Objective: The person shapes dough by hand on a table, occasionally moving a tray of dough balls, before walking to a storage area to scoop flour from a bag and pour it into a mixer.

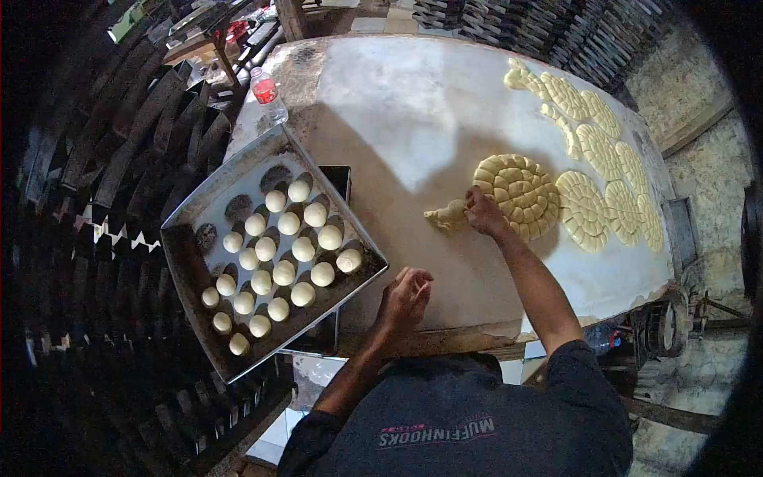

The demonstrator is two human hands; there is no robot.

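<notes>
- Right hand (482, 210) reaches out over the counter (397, 119); fingers closed on a dough piece (447, 215) at the left edge of the nearest round dough slab (520, 195).
- The dough piece lies on the counter surface, touching the slab's edge and the fingertips.
- The slab is scored into small segments. Further scored slabs (608, 191) run in a chain to the right and toward the far end of the counter, each touching the next.
- Left hand (405, 298) sits at the near edge of the counter, just right of the tray; fingers curled loosely together. Whether it holds anything cannot be told.
- Tray (191, 238): dark metal, set at an angle off the counter's left corner, partly overhanging.
- Dough balls (274, 258) in the tray are arranged in rows, apart from one another. Upper left part of the tray is bare, with dark round marks.
- Plastic bottle (268, 94), red label, stands on the counter's far left edge, beyond the tray.
- Stacked dark trays (143, 143) line the left side.
</notes>
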